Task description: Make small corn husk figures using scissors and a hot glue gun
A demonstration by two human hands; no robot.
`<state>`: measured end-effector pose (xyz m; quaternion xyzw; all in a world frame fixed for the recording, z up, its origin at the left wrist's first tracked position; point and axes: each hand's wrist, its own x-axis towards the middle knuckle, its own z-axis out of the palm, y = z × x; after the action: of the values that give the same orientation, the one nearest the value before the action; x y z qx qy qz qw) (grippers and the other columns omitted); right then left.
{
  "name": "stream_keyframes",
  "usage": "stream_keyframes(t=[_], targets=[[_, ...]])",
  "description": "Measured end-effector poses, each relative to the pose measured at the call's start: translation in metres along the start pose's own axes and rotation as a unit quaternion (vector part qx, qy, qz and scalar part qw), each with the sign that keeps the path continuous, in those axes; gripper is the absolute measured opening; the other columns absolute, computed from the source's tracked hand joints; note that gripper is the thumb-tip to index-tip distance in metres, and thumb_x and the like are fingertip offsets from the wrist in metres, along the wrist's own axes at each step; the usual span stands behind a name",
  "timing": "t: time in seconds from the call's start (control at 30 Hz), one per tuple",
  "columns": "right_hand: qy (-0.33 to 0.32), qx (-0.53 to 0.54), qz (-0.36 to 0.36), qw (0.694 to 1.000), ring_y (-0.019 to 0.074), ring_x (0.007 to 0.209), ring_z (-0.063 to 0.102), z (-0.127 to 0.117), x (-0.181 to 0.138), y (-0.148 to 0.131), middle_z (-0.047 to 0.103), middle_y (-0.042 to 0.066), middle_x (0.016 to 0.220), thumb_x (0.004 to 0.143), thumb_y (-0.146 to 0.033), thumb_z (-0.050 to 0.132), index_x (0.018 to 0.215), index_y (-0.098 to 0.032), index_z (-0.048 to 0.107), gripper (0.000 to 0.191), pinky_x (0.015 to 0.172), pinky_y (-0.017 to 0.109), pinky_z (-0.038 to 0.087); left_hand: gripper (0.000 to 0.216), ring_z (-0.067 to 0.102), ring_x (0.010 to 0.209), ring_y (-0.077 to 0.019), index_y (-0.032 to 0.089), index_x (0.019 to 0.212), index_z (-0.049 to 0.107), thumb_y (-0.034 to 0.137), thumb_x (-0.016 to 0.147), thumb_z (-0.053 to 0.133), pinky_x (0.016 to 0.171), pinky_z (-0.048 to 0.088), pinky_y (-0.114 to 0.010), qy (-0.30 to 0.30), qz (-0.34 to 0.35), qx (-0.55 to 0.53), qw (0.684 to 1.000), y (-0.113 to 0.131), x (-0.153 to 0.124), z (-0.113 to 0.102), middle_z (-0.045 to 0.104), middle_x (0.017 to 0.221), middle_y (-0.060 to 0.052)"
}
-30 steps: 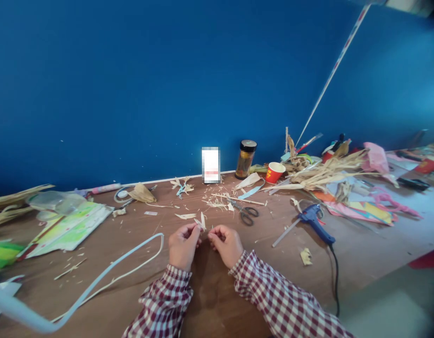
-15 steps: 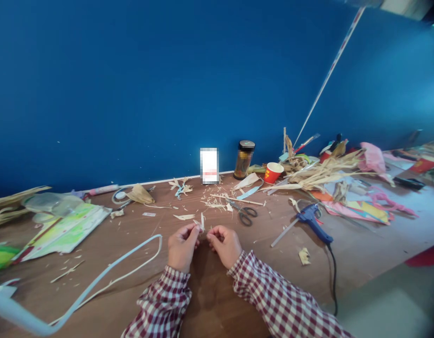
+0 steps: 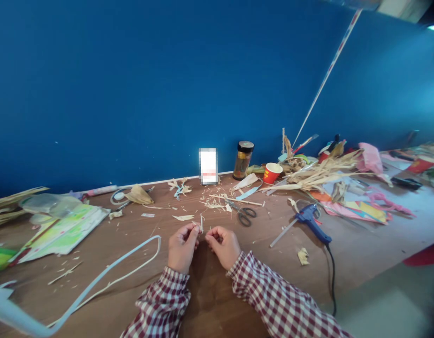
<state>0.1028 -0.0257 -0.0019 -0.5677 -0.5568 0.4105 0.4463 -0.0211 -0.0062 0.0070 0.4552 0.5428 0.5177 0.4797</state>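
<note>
both hands sit close together on the bench (image 3: 343, 253), just in front of the scissors (image 3: 245, 214), and they are busy with one small pale husk strip (image 3: 201, 222). the left hand (image 3: 182, 247) is curled, its fingers (image 3: 194, 231) pinched shut on the lower end of the strip, so the sliver stands nearly upright above the thumb and forefinger. the right hand (image 3: 223, 245) is curled too, its fingers (image 3: 210, 236) bent inward just beside the strip; whether they touch it or hold a second scrap is too small to tell, so i cannot say what that hand grips.

the step in hand looks like fine shaping of the strip, splitting or folding it between the two pinches. by my judgement the next move calls for a steady left pinch while the right fingertips take the free upper end, with a light pull, since so thin a piece would tear or slip easily.

relative to the scissors: the strip is just nearer the person and a little to the left; loose husk trimmings (image 3: 217, 203) lie just left of and behind the scissors; the blue glue gun (image 3: 312, 219) lies to the right, its cord trailing toward the bench edge; a red paper cup (image 3: 272, 172) and a dark jar (image 3: 243, 160) stand behind, toward the blue wall (image 3: 167, 84). a pale blue bent strip (image 3: 107, 270) lies well to the left, apart from both hands.
</note>
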Motion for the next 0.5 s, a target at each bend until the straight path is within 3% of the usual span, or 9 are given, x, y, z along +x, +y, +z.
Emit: stream_keyframes(t=[0.5], targets=[[0.001, -0.006, -0.013, 1.000, 0.0100, 0.050, 0.048, -0.0012, -0.0015, -0.0039, 0.054, -0.001, 0.056, 0.075, -0.031, 0.051, 0.073, -0.017, 0.059, 0.017, 0.047, 0.020, 0.039, 0.024, 0.042, 0.038, -0.0051, 0.015, 0.076, 0.059, 0.037, 0.066, 0.061, 0.037, 0.034, -0.016, -0.005, -0.017, -0.029, 0.999, -0.0014, -0.0005, 0.0007, 0.055, 0.055, 0.003]])
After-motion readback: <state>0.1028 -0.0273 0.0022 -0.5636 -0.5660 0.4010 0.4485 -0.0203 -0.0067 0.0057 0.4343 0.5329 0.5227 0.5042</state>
